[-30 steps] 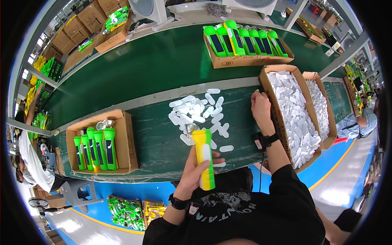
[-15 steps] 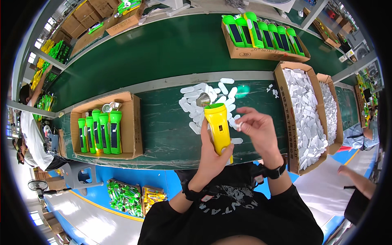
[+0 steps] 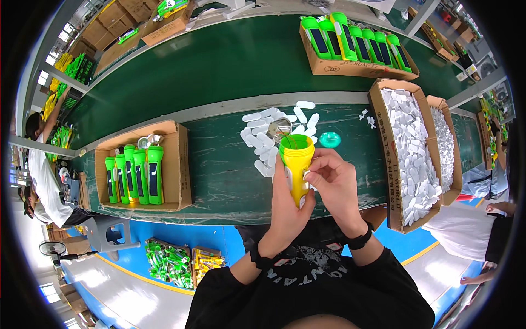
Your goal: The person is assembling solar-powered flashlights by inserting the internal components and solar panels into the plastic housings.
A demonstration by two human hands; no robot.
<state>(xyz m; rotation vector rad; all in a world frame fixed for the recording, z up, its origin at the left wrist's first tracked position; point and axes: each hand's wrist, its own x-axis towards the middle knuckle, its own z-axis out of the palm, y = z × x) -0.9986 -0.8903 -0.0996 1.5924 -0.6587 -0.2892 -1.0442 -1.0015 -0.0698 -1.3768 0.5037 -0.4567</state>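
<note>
My left hand [image 3: 286, 211] is wrapped round a yellow flashlight body [image 3: 298, 159], its wide mouth tilted up and away from me. Inside that mouth is a green lining, and thin wires lead out toward a shiny reflector cup [image 3: 280, 128] lying just beyond. With thumb and fingertips, my right hand [image 3: 337, 189] pinches a small white part [image 3: 307, 175] against the body's side, covering the square slot there. White oval plastic pieces [image 3: 256, 132] lie spread behind and left of the flashlight. A round clear-green lens [image 3: 330, 140] rests to the right of them.
At left stands a carton [image 3: 178, 159] of green flashlights with dark panels; another carton [image 3: 350, 68] of them sits at the back right. On the right, an open box [image 3: 408, 153] holds white oval pieces, beside a box [image 3: 442, 148] of smaller white parts. Co-workers are at both sides.
My right hand has moved left and brought the white part against the flashlight's slot. The flashlight has turned more upright. The green lens now shows clearly, and a person at right has shifted.
</note>
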